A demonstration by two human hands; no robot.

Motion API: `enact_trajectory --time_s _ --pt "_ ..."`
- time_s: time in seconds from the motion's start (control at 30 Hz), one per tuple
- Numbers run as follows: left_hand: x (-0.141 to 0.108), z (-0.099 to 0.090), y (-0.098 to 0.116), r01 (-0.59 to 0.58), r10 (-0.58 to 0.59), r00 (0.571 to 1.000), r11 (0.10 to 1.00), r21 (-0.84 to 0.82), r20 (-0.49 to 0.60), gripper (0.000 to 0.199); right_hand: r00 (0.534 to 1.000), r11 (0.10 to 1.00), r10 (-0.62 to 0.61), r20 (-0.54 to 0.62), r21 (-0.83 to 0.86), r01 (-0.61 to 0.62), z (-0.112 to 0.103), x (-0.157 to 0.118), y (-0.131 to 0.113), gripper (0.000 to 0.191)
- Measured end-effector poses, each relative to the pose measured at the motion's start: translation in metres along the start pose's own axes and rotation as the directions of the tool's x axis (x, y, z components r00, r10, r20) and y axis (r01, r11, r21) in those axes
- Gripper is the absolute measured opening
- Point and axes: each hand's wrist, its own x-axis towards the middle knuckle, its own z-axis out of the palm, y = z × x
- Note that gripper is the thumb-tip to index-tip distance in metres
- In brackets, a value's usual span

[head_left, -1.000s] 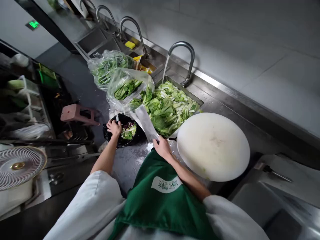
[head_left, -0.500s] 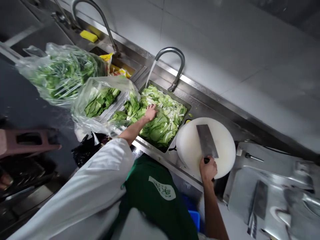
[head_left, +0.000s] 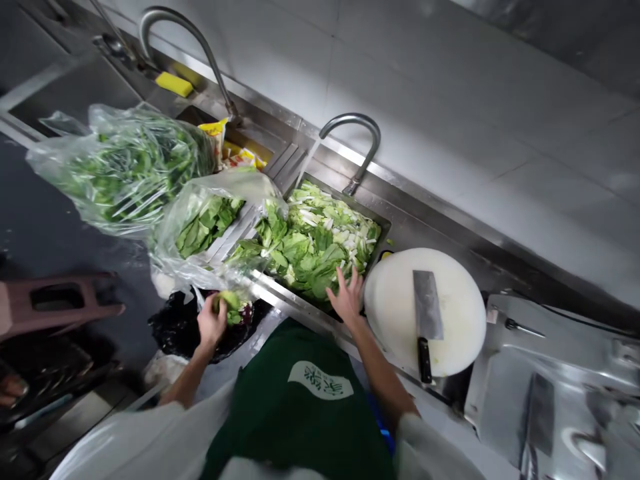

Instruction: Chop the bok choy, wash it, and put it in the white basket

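My left hand [head_left: 212,323] is closed on a piece of leafy green [head_left: 230,299] above a black plastic bag [head_left: 176,327] that hangs at the counter's front edge. At the near right corner of the sink, my right hand [head_left: 347,297] has its fingers spread over the cut leafy greens [head_left: 320,257] and holds nothing that I can see. The greens fill the sink, and water runs onto them from a curved faucet [head_left: 357,120]. On the round white chopping board [head_left: 390,313] lies a cleaver [head_left: 427,307], its black handle toward me.
Clear plastic bags of greens [head_left: 125,167] lie left of the sink. A yellow sponge [head_left: 174,84] sits by the rear faucet. At the right is a metal surface [head_left: 500,373] with another blade on it. A pinkish stool [head_left: 55,300] stands on the floor at left.
My right hand has let go of the cleaver, leaving it on the board, and moved left to the sink. My left hand has moved from the sink to the black bag with a leafy piece.
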Motion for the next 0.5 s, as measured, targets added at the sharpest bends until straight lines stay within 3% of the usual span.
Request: enact_trajectory --time_s 0.07,0.1,0.17,0.23,0.33,0.37,0.43,0.5 --pt "-0.026 -0.029 -0.044 0.08 -0.077 0.997 0.986 0.148 -0.021 0.042 0.985 0.999 -0.02 0.172 -0.022 0.024 0.015 0.043 -0.054 0.087" --pt "-0.035 -0.038 -0.053 0.089 -0.08 0.995 0.979 0.184 -0.051 0.042 0.967 0.999 -0.034 0.252 -0.032 0.043 0.023 0.062 -0.074 0.093" --pt "-0.042 -0.046 -0.05 0.065 -0.044 0.992 0.981 0.184 -0.116 0.037 0.919 0.996 -0.044 0.391 -0.06 0.073 0.039 0.092 -0.099 0.097" --pt "-0.034 -0.04 -0.022 -0.011 0.026 0.994 0.991 0.132 -0.111 0.035 0.877 0.992 -0.024 0.479 -0.098 0.08 0.055 0.113 -0.106 0.095" --pt "0.001 -0.006 0.039 -0.193 0.192 0.981 0.98 0.052 0.021 0.035 0.85 0.986 0.029 0.526 -0.153 0.061 0.078 0.134 -0.101 0.085" --pt "0.017 0.011 0.059 -0.262 0.258 0.961 0.964 0.031 0.102 0.035 0.846 0.984 0.042 0.532 -0.169 0.057 0.085 0.14 -0.098 0.08" --pt "0.048 0.045 0.094 -0.396 0.366 0.874 0.918 0.031 0.318 0.035 0.834 0.977 0.067 0.548 -0.204 0.055 0.097 0.153 -0.093 0.071" --pt "0.076 0.079 0.116 -0.474 0.36 0.793 0.871 0.127 0.492 0.032 0.819 0.966 0.098 0.565 -0.25 0.057 0.107 0.168 -0.09 0.065"
